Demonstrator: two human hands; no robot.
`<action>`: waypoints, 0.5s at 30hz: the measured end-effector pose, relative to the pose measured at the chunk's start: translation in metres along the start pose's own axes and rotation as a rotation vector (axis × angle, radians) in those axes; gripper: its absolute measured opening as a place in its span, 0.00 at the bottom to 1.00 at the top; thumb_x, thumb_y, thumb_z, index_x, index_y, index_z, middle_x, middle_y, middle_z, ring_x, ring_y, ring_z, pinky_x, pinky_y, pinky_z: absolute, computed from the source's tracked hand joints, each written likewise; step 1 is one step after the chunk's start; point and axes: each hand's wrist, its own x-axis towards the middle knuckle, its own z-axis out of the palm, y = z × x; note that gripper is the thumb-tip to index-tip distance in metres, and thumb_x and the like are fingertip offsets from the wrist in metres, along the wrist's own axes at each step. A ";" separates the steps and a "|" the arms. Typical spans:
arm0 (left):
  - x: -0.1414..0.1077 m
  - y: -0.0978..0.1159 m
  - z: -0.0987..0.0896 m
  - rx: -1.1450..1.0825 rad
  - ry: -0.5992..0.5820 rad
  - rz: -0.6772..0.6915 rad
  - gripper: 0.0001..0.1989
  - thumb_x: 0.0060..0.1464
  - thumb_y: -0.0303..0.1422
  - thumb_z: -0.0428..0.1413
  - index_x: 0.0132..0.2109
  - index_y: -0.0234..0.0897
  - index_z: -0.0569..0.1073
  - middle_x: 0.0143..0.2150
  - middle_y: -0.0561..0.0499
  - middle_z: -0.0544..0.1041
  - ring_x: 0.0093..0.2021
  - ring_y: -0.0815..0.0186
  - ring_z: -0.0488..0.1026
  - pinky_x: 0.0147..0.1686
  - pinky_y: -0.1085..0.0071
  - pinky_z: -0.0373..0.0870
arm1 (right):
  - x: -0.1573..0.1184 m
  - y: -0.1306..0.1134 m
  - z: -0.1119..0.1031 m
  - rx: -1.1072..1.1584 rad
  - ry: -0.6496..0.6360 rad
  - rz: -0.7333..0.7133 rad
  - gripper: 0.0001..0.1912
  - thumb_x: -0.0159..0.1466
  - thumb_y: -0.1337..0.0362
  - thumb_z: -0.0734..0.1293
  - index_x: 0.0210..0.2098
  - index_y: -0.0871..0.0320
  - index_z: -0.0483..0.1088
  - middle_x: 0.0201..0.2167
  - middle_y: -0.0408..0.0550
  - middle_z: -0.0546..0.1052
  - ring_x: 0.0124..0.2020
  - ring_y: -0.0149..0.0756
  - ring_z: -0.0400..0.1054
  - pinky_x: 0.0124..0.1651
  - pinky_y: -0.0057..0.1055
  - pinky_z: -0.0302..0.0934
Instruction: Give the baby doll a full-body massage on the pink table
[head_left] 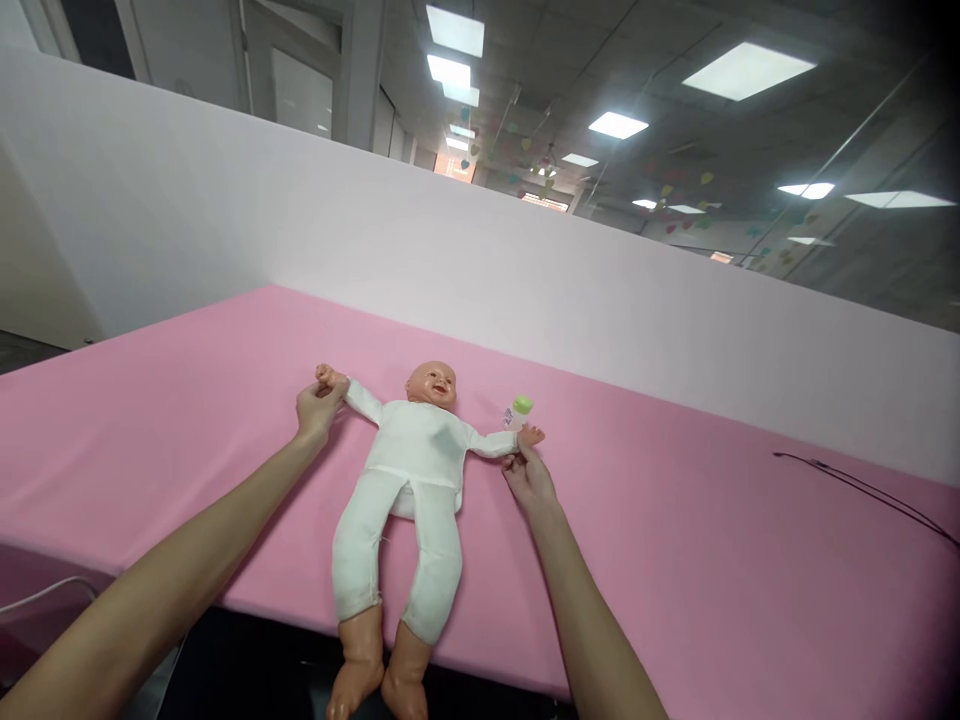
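Note:
A baby doll (420,450) with a white cloth body lies on its back on the pink-covered table, its arms stretched out to both sides. Its bare plastic feet hang past the table's front edge. My left hand (319,408) is closed around the doll's wrist on the left. On the other side, my right hand (531,478) grips the doll's other wrist from below, with the small plastic hand showing above my fingers. Just behind that wrist is a small clear bottle (517,411) with a green cap, its lower part hidden.
The pink cloth (675,560) covers the table. A white partition (525,280) runs along its back edge. At the right lies a thin black cable (862,487), and a white cable (52,590) hangs at the lower left.

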 end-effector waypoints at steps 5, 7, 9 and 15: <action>-0.023 0.016 0.008 0.150 -0.449 0.412 0.14 0.50 0.39 0.67 0.42 0.37 0.81 0.44 0.45 0.82 0.45 0.57 0.79 0.49 0.62 0.75 | -0.026 -0.021 0.027 -0.153 -0.255 -0.104 0.25 0.54 0.54 0.80 0.50 0.51 0.80 0.52 0.50 0.81 0.48 0.43 0.75 0.49 0.38 0.72; -0.035 0.022 0.009 0.287 -0.734 0.571 0.12 0.54 0.37 0.65 0.45 0.40 0.83 0.48 0.46 0.83 0.48 0.56 0.79 0.53 0.60 0.73 | -0.040 -0.026 0.040 -0.335 -0.487 -0.199 0.20 0.57 0.57 0.79 0.48 0.51 0.82 0.56 0.52 0.80 0.56 0.48 0.73 0.59 0.44 0.67; -0.042 0.025 0.010 0.438 -0.941 0.703 0.10 0.56 0.37 0.64 0.46 0.43 0.84 0.48 0.47 0.84 0.51 0.54 0.78 0.56 0.58 0.70 | -0.049 -0.027 0.048 -0.491 -0.658 -0.264 0.16 0.59 0.58 0.77 0.47 0.50 0.83 0.57 0.52 0.79 0.60 0.50 0.71 0.64 0.48 0.63; -0.037 0.017 0.011 0.361 -0.682 0.572 0.15 0.56 0.41 0.65 0.48 0.41 0.81 0.50 0.46 0.83 0.49 0.54 0.78 0.52 0.60 0.72 | -0.037 -0.021 0.040 -0.312 -0.441 -0.138 0.23 0.54 0.57 0.80 0.49 0.51 0.81 0.55 0.50 0.80 0.56 0.48 0.73 0.60 0.46 0.67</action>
